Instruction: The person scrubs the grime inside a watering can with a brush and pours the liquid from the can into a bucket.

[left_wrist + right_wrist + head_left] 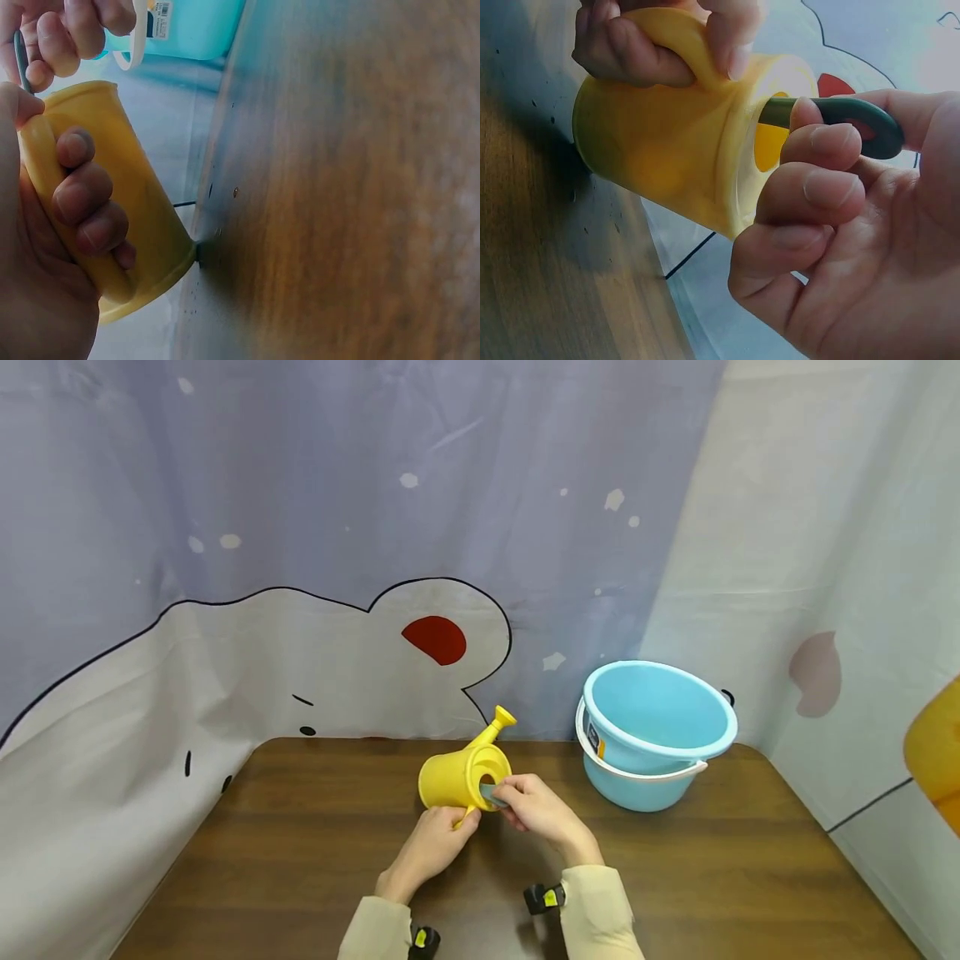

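1. At the rear centre of the table (300, 835), a watering can (444, 779) is held on its side, base to the left and mouth (771, 146) to the right.
2. Its handle (681, 31), on the near side, is gripped by the left hand (438, 843).
3. Its spout (484, 735) is pointed back and rightward.
4. A tool (881, 133) is set partly inside the mouth, its outer end held by the right hand (543, 814).
5. Farther right, a bucket (645, 795) is placed on the table, its bail (615, 769) lying across the front.
6. Behind everything, a curtain (300, 485) is hung.
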The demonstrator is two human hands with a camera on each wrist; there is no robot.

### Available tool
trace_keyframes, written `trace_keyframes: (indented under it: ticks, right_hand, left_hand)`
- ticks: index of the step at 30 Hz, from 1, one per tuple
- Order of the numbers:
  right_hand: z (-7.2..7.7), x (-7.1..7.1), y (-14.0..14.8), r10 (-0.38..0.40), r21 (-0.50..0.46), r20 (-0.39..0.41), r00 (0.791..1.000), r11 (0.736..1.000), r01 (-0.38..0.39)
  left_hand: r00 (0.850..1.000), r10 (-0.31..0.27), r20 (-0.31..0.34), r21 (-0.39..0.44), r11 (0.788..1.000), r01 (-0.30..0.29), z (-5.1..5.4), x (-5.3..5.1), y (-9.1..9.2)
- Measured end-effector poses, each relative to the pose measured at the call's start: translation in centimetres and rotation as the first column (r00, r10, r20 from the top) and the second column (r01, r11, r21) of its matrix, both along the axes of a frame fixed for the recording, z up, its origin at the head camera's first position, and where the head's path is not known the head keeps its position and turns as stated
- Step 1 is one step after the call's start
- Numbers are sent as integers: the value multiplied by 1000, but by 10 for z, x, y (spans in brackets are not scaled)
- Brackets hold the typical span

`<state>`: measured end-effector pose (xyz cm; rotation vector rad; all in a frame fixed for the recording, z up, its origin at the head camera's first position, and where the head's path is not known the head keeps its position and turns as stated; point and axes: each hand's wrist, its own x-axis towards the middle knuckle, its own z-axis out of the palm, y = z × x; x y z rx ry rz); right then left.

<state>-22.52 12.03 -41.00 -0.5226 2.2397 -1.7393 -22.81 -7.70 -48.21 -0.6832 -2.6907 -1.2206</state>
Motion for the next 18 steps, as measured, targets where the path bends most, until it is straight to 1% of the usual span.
trace_keyframes:
  ticks: [2, 5, 9, 12, 16, 18]
  right_hand:
    - [10, 5, -1, 5, -3, 1, 1000, 1000, -5]
    - [18, 10, -1, 10, -23, -2, 1000, 1000, -11]
    - [6, 0, 1, -4, -33, -24, 1000, 999, 3]
    - [-2, -7, 2, -12, -23, -24, 1000, 1000, 11]
    - [-4, -6, 2, -7, -12, -11, 1000, 1000, 7]
    - [-2, -4, 1, -3, -8, -7, 1000, 1000, 3]
  left_hand:
    - [1000, 1, -6, 1, 1000, -1, 1, -1, 0]
    - [1000, -3, -15, -8, 1000, 3, 2, -2, 1]
    - [999, -1, -33, -19, 1000, 0, 3, -4, 1]
    - [999, 8, -32, -19, 1000, -8, 3, -4, 0]
    - [1000, 3, -27, -14, 1000, -3, 1, -2, 1]
    - [1000, 2, -30, -15, 1000, -3, 0, -2, 1]
